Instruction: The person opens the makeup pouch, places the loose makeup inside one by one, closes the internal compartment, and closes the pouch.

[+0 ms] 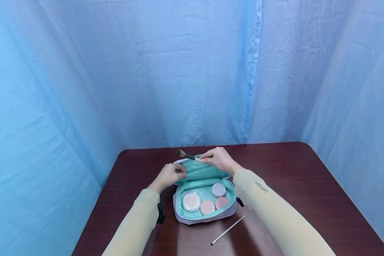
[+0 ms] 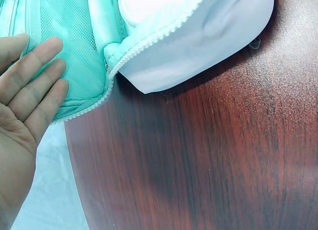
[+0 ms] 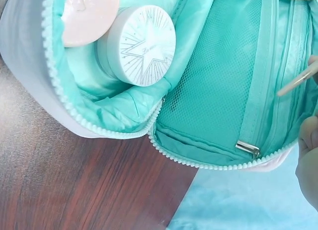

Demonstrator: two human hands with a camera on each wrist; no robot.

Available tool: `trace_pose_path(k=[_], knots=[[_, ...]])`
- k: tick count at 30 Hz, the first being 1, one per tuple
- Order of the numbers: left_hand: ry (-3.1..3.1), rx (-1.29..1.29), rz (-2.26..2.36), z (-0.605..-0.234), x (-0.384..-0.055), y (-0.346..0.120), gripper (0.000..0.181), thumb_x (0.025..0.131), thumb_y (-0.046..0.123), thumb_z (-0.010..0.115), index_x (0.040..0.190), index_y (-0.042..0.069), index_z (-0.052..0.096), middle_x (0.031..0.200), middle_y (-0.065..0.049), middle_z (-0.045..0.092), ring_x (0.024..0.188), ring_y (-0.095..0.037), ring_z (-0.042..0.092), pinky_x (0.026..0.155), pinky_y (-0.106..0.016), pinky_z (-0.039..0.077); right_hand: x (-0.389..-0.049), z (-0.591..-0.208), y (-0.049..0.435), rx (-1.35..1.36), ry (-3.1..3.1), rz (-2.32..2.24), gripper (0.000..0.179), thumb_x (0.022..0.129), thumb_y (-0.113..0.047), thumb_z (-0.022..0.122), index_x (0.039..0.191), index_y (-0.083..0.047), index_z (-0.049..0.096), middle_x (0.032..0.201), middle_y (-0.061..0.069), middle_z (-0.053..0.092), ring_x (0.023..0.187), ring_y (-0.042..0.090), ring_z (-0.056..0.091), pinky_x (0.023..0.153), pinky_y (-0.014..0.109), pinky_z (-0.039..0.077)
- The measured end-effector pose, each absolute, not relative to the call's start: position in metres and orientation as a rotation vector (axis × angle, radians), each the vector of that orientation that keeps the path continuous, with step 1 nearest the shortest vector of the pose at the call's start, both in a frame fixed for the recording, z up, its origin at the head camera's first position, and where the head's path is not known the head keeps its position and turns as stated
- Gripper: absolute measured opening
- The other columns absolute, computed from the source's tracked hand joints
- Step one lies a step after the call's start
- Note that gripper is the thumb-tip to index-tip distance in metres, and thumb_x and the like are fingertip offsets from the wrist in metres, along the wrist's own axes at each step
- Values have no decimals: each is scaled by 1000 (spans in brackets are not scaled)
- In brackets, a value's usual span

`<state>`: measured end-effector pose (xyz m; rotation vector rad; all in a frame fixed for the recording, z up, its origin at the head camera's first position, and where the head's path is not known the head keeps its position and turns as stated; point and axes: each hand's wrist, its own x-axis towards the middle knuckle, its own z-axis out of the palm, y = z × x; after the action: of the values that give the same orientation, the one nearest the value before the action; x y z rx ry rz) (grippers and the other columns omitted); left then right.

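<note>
An unzipped makeup bag [image 1: 204, 221], lilac outside and mint inside, lies on the table with its lid folded back. My left hand [image 1: 169, 176] is at the lid's left side, thumb and index finger at the edge of the mesh pocket [image 2: 64, 21], seeming to pinch it; its other fingers [image 2: 37, 93] extend over the mesh. Above the lid, my right hand [image 1: 220, 159] pinches a makeup brush [image 1: 189, 156] by its light handle, bristles pointing left. Only the handle's end [image 3: 298, 80] shows in the right wrist view.
Inside the bag sit a round compact [image 1: 191, 202], two pink round cases [image 1: 207, 207] and a star-topped jar [image 3: 148, 46]. A thin brush [image 1: 227, 231] lies on the dark table [image 1: 140, 213] before the bag. Blue curtains [image 1: 179, 71] surround the table.
</note>
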<state>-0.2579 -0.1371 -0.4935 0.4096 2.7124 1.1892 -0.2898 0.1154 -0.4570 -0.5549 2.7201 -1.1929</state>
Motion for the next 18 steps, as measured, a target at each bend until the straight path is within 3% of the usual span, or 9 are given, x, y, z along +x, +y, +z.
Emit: trace_pose_path(k=[10,18], knots=[[2714,393,1186,-493,-257,-136,14,98,15,65,94,6,76,91,-2,73,86,-30,69,71,-33,54,-289,-463,112,-589,2777,-1220,18,95,-24,74,110,-20,82,111,0,77,105,20,70,84,36,59],[2734,408,1187,-494,-258,-137,12,96,14,67,92,8,76,91,-3,72,80,-20,66,72,-33,54,-287,-470,109,-616,2850,-1195,17,93,-23,76,107,-19,83,105,0,78,100,19,71,80,33,60]])
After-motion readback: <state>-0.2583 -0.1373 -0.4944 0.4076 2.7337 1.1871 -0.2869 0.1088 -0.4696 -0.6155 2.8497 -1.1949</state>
